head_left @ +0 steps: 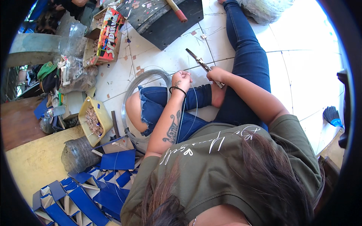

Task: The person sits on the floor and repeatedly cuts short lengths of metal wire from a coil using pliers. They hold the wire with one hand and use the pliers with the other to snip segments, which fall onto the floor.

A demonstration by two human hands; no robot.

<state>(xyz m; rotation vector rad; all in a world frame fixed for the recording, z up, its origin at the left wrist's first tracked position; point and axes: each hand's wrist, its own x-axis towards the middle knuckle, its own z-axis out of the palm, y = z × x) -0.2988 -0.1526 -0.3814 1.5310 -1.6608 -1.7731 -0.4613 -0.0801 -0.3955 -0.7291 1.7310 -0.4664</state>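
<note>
White glossy tile floor [286, 71], dark joints, brown chips and wire offcuts scattered; blown out at far right. Fisheye rim blacks out the corners. Low dark bench with a black side panel [166, 32] is cut by the top edge; the red-tipped wooden handle [173, 7] on it runs out of view, so head type unknown. Grey plastic-wrapped bundle [266, 9], also cropped. Clutter at upper left is too jumbled to sort beyond the red-and-yellow printed cardboard box [109, 35].

Coil of thin silvery wire [132, 86] loops around the bent left knee, partly hidden by leg and forearm. Left hand [182, 80]: fingers curled closed on wire strands; exact pinch point hidden. Strands trail along the forearm to the lap, ends lost against the jeans. Right hand [216, 74]: fingers wrapped round the long dark metal pliers [200, 61], tip pointing up-left, clear of the left hand. Grip hides part of the handles; can't tell how far the jaws stand open.

Yellow plastic bin [106, 115] with small wood pieces sits left of the coil. Pile of blue panels with pale wooden edges [85, 203] below it, cropped by the rim and partly covered by the shirt sleeve [141, 180].
</note>
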